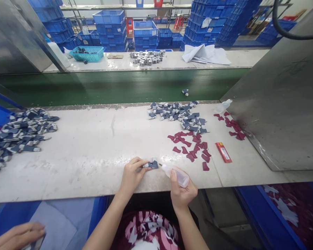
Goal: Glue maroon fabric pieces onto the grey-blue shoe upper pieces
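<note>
Between the thumb and fingers of my left hand (133, 174) is a small dark blue and white plastic part (153, 164), held just over the white table. My right hand (183, 192) is wrapped round a translucent squeeze bottle (179, 176). The bottle's thin dark tip points left, close to the right end of the part; whether they touch I cannot tell. Past the bottle lie scattered maroon plastic pieces (190, 155). Behind those is a pile of blue and white parts (177, 113).
A larger heap of blue and white parts (23, 133) is at left. A red packet (223, 152) lies at right, near a metal panel (281, 114). Beyond runs a green conveyor belt (114, 86). Another person's hand (18, 236) shows at lower left, above a blue bin (100, 211).
</note>
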